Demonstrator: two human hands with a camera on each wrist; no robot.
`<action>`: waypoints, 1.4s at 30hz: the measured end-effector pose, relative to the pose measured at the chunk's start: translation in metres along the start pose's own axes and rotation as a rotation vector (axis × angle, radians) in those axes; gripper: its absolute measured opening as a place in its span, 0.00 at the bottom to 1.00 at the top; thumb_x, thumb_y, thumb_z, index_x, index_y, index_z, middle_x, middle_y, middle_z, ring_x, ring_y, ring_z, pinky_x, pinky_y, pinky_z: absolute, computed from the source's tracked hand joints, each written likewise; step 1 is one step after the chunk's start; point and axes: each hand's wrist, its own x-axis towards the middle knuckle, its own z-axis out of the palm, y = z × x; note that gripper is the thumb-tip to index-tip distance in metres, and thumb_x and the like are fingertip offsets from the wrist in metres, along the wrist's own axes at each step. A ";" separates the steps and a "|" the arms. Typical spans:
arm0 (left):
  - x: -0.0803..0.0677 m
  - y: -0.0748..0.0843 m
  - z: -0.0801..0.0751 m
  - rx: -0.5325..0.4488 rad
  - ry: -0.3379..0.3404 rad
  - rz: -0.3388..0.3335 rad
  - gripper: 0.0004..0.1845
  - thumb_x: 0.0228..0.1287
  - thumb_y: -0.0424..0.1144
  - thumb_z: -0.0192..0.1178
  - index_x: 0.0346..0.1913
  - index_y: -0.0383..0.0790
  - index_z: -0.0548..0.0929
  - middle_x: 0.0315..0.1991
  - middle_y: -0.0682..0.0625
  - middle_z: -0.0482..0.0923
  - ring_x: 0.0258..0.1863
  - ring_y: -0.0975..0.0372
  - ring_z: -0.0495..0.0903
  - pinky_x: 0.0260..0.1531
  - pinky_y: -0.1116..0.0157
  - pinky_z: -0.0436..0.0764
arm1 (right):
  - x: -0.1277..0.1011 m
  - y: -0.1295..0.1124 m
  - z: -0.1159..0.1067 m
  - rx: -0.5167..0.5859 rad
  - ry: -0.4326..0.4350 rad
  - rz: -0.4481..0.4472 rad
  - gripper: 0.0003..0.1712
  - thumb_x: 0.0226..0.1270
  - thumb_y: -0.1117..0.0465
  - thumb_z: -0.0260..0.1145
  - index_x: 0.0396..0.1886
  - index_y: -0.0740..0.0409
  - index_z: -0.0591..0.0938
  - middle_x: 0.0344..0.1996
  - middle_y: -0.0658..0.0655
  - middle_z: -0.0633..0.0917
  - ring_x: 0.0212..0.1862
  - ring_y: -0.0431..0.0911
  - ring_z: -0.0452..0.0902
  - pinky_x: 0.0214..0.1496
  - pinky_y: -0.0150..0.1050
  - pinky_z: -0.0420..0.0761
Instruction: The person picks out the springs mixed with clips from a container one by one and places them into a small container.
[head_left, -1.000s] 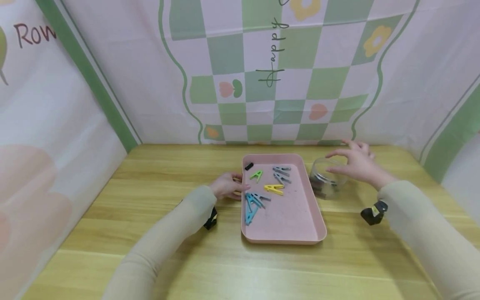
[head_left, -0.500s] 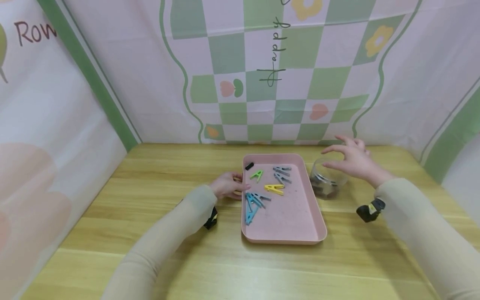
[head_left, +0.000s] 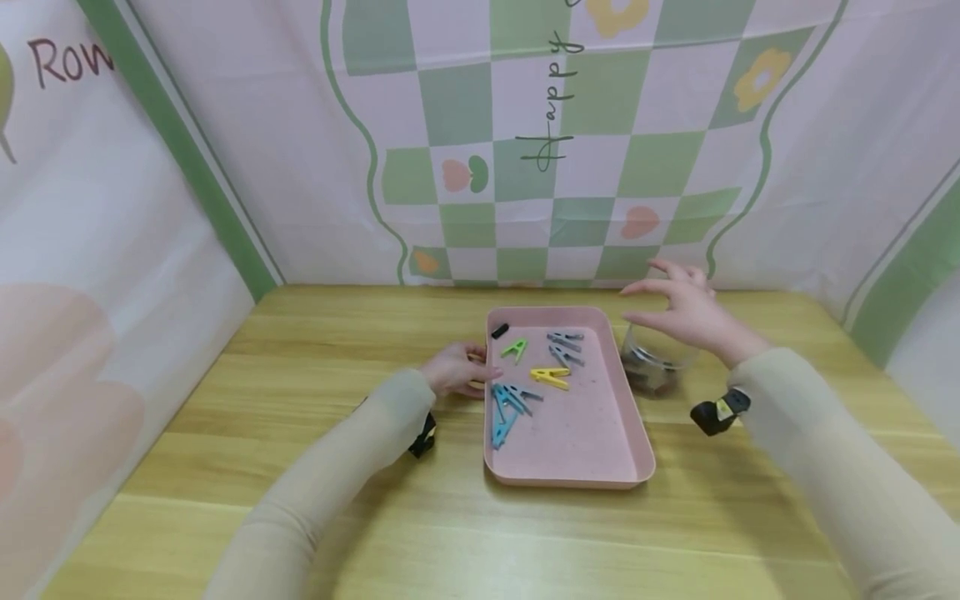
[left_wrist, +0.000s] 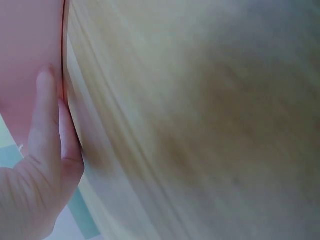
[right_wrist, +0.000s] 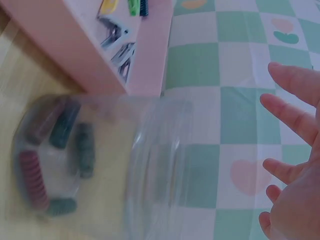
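Note:
At the left side of the pink tray (head_left: 592,433), my left hand (head_left: 452,372) pinches the wall, thumb over the rim and fingers outside. Inside lie blue clothespins (head_left: 504,429), grey clothespins (head_left: 565,340), a yellow clothespin (head_left: 550,377), a green clothespin (head_left: 515,350) and a small black piece (head_left: 500,331). My right hand (head_left: 686,312) hovers over a clear jar (head_left: 651,375) just right of the tray. Its fingers are spread and hold nothing. Through the jar wall, the right wrist view shows a red ribbed piece (right_wrist: 33,177) and dark greenish pieces (right_wrist: 85,150).
Everything stands on a wooden table (head_left: 337,500). Behind it hangs a printed cloth (head_left: 585,158) with green and white checks, close to the table's back edge. Another cloth (head_left: 127,208) hangs along the left side. Black wrist cameras (head_left: 717,412) sit below both sleeves.
My right hand has moved left and up, from the jar's right side to above it, fingers still spread. The left hand, tray and clothespins have stayed put.

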 end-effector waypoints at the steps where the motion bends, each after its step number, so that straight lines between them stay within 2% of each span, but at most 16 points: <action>1: 0.000 0.000 0.000 0.001 -0.001 -0.001 0.27 0.63 0.34 0.61 0.62 0.30 0.66 0.51 0.38 0.74 0.43 0.54 0.81 0.43 0.61 0.86 | 0.001 -0.003 0.000 0.005 -0.002 -0.006 0.26 0.64 0.51 0.64 0.57 0.60 0.77 0.72 0.72 0.47 0.67 0.77 0.31 0.59 0.80 0.38; 13: 0.000 0.000 0.000 0.009 0.005 -0.006 0.26 0.63 0.34 0.62 0.61 0.31 0.67 0.50 0.39 0.75 0.42 0.55 0.81 0.43 0.61 0.86 | 0.014 -0.031 0.007 0.051 -0.006 -0.042 0.24 0.62 0.53 0.66 0.56 0.58 0.79 0.73 0.68 0.48 0.69 0.73 0.30 0.61 0.80 0.35; 23: 0.000 0.001 0.000 0.010 0.012 -0.025 0.26 0.63 0.35 0.62 0.62 0.33 0.67 0.51 0.39 0.74 0.42 0.56 0.81 0.44 0.61 0.86 | 0.022 -0.043 0.016 0.060 -0.026 -0.055 0.24 0.64 0.52 0.65 0.57 0.58 0.78 0.73 0.68 0.47 0.70 0.72 0.31 0.63 0.77 0.38; 31: -0.003 0.002 0.000 0.018 0.011 -0.009 0.27 0.63 0.35 0.61 0.62 0.31 0.67 0.51 0.38 0.74 0.43 0.55 0.80 0.44 0.60 0.85 | 0.031 -0.058 0.039 0.110 -0.066 -0.050 0.22 0.65 0.53 0.64 0.57 0.56 0.78 0.74 0.63 0.47 0.71 0.67 0.32 0.66 0.72 0.37; 35: -0.003 0.002 0.001 0.023 0.012 -0.010 0.26 0.63 0.35 0.62 0.61 0.31 0.68 0.50 0.39 0.75 0.43 0.55 0.81 0.43 0.60 0.86 | 0.037 -0.063 0.056 0.124 -0.078 -0.046 0.22 0.65 0.52 0.64 0.56 0.54 0.79 0.74 0.64 0.48 0.71 0.67 0.33 0.67 0.73 0.39; 42: -0.002 0.002 0.001 0.022 -0.002 -0.009 0.25 0.62 0.35 0.62 0.60 0.31 0.69 0.50 0.39 0.76 0.43 0.54 0.81 0.42 0.61 0.86 | 0.048 -0.068 0.085 0.191 -0.076 0.040 0.24 0.63 0.48 0.65 0.56 0.52 0.80 0.75 0.63 0.48 0.72 0.65 0.34 0.68 0.72 0.39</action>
